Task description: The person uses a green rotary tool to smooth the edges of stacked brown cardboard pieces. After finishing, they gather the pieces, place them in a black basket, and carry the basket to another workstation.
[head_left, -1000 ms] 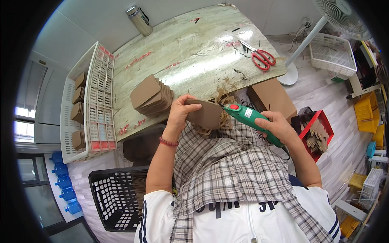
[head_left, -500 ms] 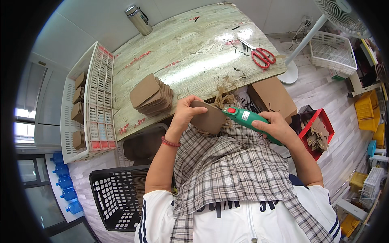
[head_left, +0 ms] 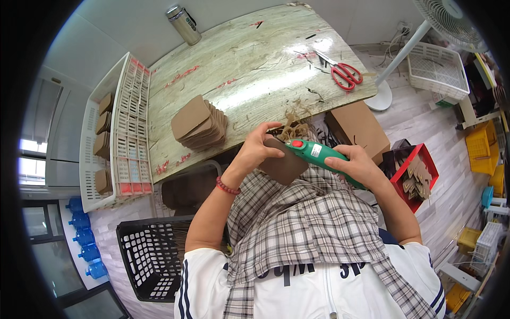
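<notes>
My left hand (head_left: 253, 153) pinches a flat brown piece with rounded corners (head_left: 287, 165) between thumb and fingers, over my lap at the table's near edge. My right hand (head_left: 360, 166) is wrapped round a green handheld electric cutter (head_left: 322, 154) with a red button. The cutter's front end meets the upper edge of the brown piece; its blade is hidden there. Curled tan offcuts (head_left: 295, 125) hang at the table edge just beyond. To the left on the table stands a stack of similar brown pieces (head_left: 194, 119).
Red-handled scissors (head_left: 346, 77) and dark scraps lie on the table (head_left: 255, 64). A steel flask (head_left: 183, 24) stands at the back. Left is a white crate (head_left: 133, 127) with brown stacks; below, a black crate (head_left: 146, 260). Right are a cardboard box (head_left: 358, 130), a red-rimmed box (head_left: 433, 170) and a fan.
My left hand has moved slightly right and up with the brown piece, which is turned and now sits lower under the cutter. The cutter has shifted slightly left.
</notes>
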`<state>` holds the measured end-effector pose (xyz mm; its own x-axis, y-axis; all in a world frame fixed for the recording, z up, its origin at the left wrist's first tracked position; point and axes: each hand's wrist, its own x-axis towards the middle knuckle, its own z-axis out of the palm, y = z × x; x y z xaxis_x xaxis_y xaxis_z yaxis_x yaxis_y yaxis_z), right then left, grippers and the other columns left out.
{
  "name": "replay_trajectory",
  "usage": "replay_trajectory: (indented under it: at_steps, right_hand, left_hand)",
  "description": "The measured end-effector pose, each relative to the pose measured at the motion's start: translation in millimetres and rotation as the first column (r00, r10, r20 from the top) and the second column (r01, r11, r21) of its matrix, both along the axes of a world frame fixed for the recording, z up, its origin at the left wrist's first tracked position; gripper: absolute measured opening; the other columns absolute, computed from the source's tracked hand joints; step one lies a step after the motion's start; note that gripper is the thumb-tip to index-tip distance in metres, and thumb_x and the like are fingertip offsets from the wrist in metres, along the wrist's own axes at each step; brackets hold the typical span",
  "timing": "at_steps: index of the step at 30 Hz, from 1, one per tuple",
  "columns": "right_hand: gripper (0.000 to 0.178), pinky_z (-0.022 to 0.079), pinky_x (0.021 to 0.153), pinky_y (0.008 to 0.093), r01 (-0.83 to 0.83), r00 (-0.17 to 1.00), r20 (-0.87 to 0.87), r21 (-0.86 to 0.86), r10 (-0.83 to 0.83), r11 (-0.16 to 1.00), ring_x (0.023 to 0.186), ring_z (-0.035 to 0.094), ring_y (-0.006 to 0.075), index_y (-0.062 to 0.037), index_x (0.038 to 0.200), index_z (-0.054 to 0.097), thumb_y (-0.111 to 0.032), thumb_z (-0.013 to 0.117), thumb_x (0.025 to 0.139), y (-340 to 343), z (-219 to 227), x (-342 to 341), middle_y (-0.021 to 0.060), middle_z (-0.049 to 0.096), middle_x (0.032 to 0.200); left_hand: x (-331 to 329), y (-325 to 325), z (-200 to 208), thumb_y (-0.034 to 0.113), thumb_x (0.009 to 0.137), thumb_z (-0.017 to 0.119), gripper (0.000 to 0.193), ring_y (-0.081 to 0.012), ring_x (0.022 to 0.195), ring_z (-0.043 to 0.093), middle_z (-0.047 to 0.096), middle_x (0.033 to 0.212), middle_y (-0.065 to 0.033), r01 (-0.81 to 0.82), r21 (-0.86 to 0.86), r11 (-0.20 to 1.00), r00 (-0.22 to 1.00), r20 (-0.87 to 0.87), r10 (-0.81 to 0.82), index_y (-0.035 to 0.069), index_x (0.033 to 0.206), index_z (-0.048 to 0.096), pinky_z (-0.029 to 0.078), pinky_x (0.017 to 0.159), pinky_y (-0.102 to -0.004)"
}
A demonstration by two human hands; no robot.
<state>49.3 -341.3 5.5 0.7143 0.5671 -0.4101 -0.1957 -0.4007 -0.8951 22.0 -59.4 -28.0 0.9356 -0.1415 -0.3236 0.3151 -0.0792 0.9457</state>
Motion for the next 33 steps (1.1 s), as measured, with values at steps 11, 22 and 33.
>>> replay_trajectory:
  at_steps: [11,22,33]
  right_hand:
    - [0.037,0.045,0.055,0.0274,0.139,0.958,0.253,0.002,-0.135,0.99,0.059,0.056,0.0104,0.0022,0.095,0.066,-0.032,0.071,0.083,17.6,-27.1,28.3,0.0052,0.061,0.07]
    - [0.055,0.05,0.074,0.0416,0.201,0.514,0.839,-0.319,0.177,0.926,0.085,0.065,0.0331,-0.0011,0.109,0.061,-0.049,0.067,0.082,122.6,-66.8,127.5,0.0162,0.066,0.092]
    - [0.064,0.043,0.087,0.0426,0.337,0.077,0.963,-0.27,0.259,0.902,0.099,0.055,0.0304,-0.0004,0.125,0.052,-0.048,0.063,0.083,157.2,-86.7,134.9,0.016,0.059,0.112]
  left_hand:
    - [-42.1,34.2,8.8,-0.012,0.072,0.067,0.075,-0.018,0.102,0.058,0.058,0.118,-0.0133,-0.339,-0.101,0.935,0.939,0.025,0.343,0.003,0.14,0.039,0.048,0.088,-0.0295]
    - [6.7,196.9,48.8,0.005,0.073,0.076,0.047,-0.0186,0.089,0.061,0.061,0.103,-0.0118,-0.679,0.176,0.713,0.723,0.33,0.607,0.0,0.116,0.058,0.052,0.078,-0.0297]
    - [-16.5,199.0,38.9,0.034,0.071,0.081,0.079,-0.0323,0.122,0.045,0.047,0.131,-0.0178,-0.551,0.117,0.826,0.809,-0.165,0.564,0.0,0.132,0.044,0.042,0.096,-0.0518]
